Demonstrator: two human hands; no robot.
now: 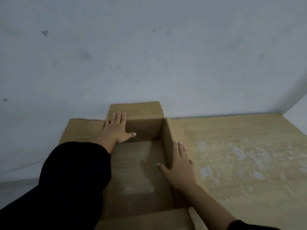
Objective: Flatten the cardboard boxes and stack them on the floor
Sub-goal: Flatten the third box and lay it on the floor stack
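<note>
Sleeve [71, 171], dark, at lower left leads to left hand [116, 128] pressed flat, fingers spread, on far wall of cardboard box [137, 171] at frame centre (open-topped, on wooden floor [240, 146] against wall [149, 47]); right hand [179, 168], fingers straight, straddles box's right side, thumb inside.

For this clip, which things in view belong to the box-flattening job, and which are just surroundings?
Part of the job:
- open brown cardboard box
- left hand, pressing flat on the box's far flap
- right hand, laid over the box's right wall, thumb inside
- pale wood-grain floor, where the stack goes

Just surroundings:
- grey-blue scuffed wall
- white patches on the floor
</note>
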